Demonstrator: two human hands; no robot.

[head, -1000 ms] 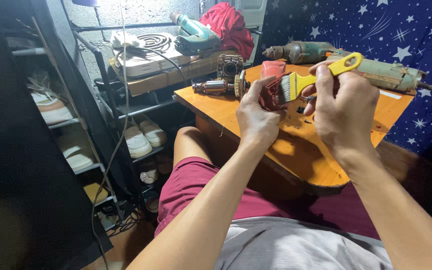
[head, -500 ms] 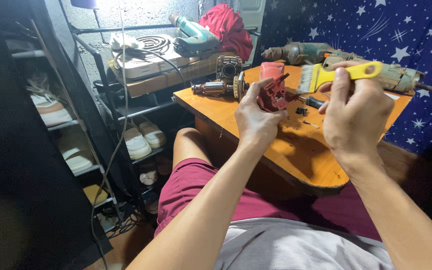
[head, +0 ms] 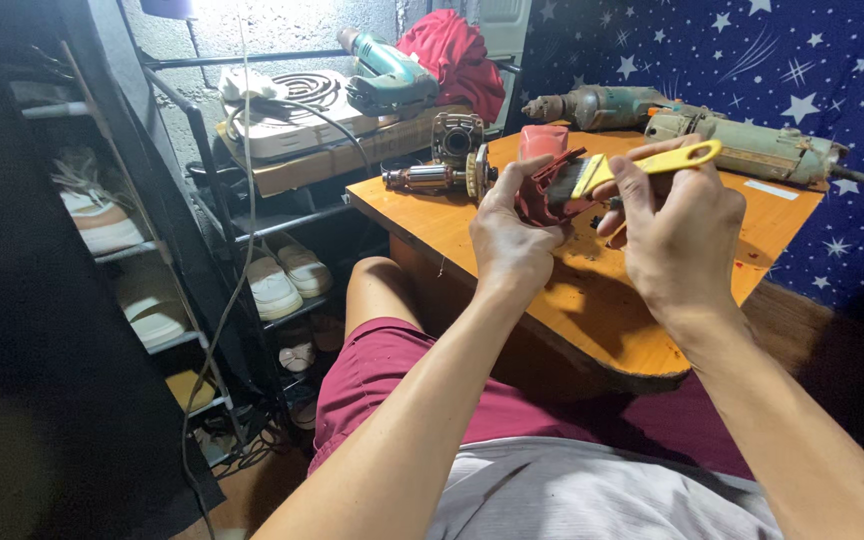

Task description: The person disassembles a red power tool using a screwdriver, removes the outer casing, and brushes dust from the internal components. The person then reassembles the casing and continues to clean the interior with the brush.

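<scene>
My left hand [head: 507, 235] grips a red plastic tool housing [head: 544, 170], held up over the orange wooden table [head: 602, 300]. My right hand [head: 677, 235] holds a small paintbrush with a yellow handle [head: 657, 162]; its dark bristles rest inside the open side of the red housing. Just behind the housing on the table lie a motor armature [head: 427, 178] and a round metal gear part [head: 479, 172].
Two worn power drills [head: 742, 135] lie at the table's far edge against a blue star-patterned cloth. A green power tool [head: 387, 72], a red cloth [head: 457, 50] and a coil hotplate [head: 282, 100] sit on a shelf to the left, with shoes [head: 282, 280] on racks below.
The brush has swung down from above the housing so its bristles now sit inside the red part. Both hands have shifted slightly left and lower in view.
</scene>
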